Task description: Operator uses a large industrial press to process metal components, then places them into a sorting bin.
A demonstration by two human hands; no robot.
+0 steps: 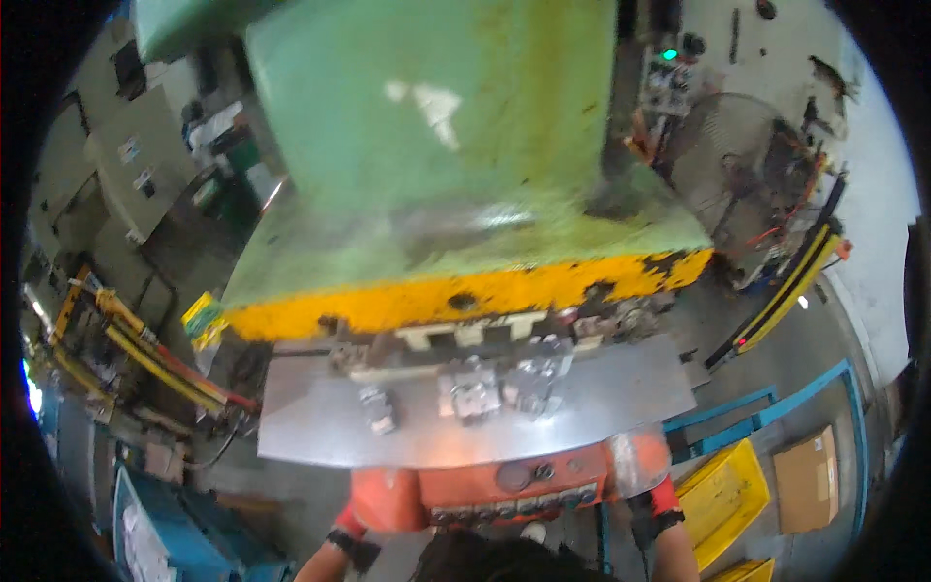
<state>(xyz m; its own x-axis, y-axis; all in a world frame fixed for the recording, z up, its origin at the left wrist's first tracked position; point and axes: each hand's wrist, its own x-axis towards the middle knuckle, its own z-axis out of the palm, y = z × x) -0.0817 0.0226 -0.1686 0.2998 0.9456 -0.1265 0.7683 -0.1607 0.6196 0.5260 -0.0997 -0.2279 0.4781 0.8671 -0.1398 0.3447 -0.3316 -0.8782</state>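
Note:
An orange control box with a row of buttons stands close in front of me, a rounded guard at each end. My left hand, in a red glove, is at the left guard, which hides its fingers. At the right guard is my right hand, also red-gloved, its fingers out of sight. Beyond the box lies a shiny metal plate. On it sit a small silvery metal part and two larger silvery metal pieces, blurred, in the middle and to the right.
Above the plate rises a green press with a yellow lower edge. Yellow-black bars stand left and right. Lower right are a yellow bin, a cardboard box and a blue frame; lower left, a blue container.

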